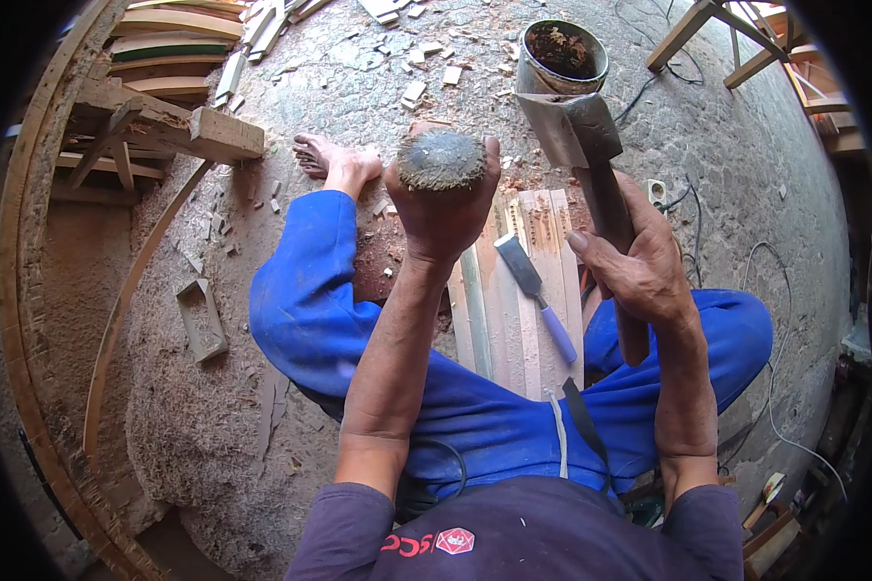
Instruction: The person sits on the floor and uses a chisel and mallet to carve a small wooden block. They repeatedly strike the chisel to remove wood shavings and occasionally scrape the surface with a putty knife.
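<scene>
Near planks (513, 334) | left fingers (493, 160) grip round block (442, 160) | right fingers (606, 259) grip bladed tool (604, 197)

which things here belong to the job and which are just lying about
Likely in the job:
- frayed block, in the left hand
- hatchet, in the right hand
- chisel, lying on the strips
- strips, between the legs

Seemingly just lying about:
- can
- box
- offcuts
</scene>
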Motion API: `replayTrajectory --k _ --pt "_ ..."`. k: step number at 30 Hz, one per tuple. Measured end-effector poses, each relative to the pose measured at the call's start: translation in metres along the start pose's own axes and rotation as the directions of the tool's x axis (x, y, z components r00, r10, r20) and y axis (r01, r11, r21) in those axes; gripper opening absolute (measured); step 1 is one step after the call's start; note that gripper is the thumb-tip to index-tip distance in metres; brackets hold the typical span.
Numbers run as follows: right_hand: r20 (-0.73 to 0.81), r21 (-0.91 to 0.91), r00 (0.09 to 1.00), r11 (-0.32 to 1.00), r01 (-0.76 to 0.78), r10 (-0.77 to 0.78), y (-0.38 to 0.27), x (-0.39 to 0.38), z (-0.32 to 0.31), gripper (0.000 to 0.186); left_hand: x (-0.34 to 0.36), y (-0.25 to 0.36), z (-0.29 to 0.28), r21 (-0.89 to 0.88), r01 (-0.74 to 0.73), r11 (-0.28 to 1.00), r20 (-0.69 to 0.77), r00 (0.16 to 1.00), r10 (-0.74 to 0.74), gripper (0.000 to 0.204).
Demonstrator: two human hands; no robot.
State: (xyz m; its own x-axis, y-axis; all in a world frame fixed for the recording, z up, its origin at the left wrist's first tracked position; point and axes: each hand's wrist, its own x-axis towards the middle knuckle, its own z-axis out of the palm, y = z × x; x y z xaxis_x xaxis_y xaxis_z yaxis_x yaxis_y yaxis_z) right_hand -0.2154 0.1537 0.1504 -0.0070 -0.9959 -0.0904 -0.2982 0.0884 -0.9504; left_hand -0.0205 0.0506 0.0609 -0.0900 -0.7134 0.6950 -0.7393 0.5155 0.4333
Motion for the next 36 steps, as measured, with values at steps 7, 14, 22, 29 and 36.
replayTrajectory --k 7,14,22,29,36 --pt "0.002 0.048 0.991 0.990 -0.132 0.132 -0.008 0.004 0.007 0.058 -0.012 -0.024 0.028 -0.226 0.062 0.972 -0.018 0.998 -0.068 0.031" --pt "-0.011 0.003 1.000 1.000 -0.018 0.018 0.004 0.008 0.010 0.062 -0.021 -0.038 0.035 -0.186 0.223 0.957 0.179 0.965 -0.190 0.043" --pt "0.033 0.065 0.987 0.985 -0.160 0.158 -0.006 0.006 0.008 0.057 -0.015 -0.029 0.029 -0.017 0.048 0.999 0.023 0.999 -0.048 0.037" --pt "0.020 -0.005 0.997 0.997 -0.076 0.076 -0.005 0.008 0.011 0.059 -0.029 -0.059 0.030 -0.297 0.320 0.900 0.144 0.947 -0.289 0.029" --pt "0.022 -0.164 0.995 0.982 0.098 -0.096 0.000 0.008 0.017 0.059 -0.005 -0.019 0.026 -0.226 0.073 0.971 0.092 0.994 -0.054 0.024"
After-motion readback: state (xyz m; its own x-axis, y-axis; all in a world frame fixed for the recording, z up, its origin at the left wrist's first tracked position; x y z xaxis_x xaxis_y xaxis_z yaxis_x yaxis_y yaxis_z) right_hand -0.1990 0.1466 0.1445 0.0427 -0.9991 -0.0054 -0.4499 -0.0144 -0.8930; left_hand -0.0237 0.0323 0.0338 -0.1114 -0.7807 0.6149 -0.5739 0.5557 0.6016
